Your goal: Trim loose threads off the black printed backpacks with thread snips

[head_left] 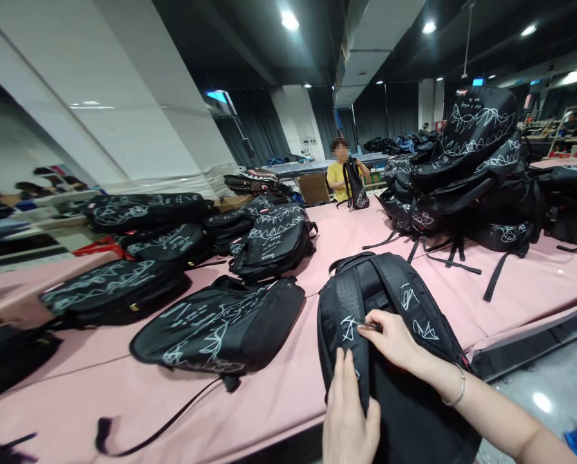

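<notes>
A black backpack (409, 412) with white scribble prints lies at the table's front edge, its shoulder straps facing up. My left hand (349, 406) rests on the lower part of the left shoulder strap (350, 303), fingers stretched out. Just above it, my right hand (395, 338) is closed in a pinch on a small dark piece (373, 327) at that strap's inner edge. Its exact kind cannot be made out. Left of this bag, another black printed backpack (221, 325) lies flat, with a loose webbing strap trailing from it.
More printed backpacks (274, 241) line the left side of the pink-covered table (288, 399). A tall heap of backpacks (467, 174) with dangling straps stands at right. At the far end a person in a yellow top (337, 177) handles a black backpack (355, 187).
</notes>
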Demonstrator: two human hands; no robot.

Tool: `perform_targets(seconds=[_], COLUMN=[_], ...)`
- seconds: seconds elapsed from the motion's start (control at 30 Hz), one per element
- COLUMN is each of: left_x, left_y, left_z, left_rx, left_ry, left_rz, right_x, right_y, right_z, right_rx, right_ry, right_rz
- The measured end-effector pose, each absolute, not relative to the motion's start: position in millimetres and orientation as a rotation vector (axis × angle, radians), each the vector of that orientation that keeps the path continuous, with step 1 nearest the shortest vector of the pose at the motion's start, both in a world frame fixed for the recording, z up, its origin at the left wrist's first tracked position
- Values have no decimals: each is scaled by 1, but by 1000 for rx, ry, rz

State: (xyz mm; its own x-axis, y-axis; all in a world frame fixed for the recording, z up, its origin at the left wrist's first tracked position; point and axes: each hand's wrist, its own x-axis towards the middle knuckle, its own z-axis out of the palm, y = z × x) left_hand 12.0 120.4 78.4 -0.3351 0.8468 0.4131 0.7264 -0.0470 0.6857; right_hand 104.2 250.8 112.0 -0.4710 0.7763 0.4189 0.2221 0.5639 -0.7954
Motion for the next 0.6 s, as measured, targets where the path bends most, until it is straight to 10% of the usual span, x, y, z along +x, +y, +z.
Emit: perform_targets(seconds=[0.27,0.6], left_x=[-35,-78], left_y=[110,124], left_z=[122,88], left_rx=[674,620], left_ry=[881,680], left_rz=[1465,1606], right_x=[160,190], right_y=[255,277], right_z=[92,78], right_rx=[-1141,-1062], right_ry=[-2132,-2094], right_rz=[16,436])
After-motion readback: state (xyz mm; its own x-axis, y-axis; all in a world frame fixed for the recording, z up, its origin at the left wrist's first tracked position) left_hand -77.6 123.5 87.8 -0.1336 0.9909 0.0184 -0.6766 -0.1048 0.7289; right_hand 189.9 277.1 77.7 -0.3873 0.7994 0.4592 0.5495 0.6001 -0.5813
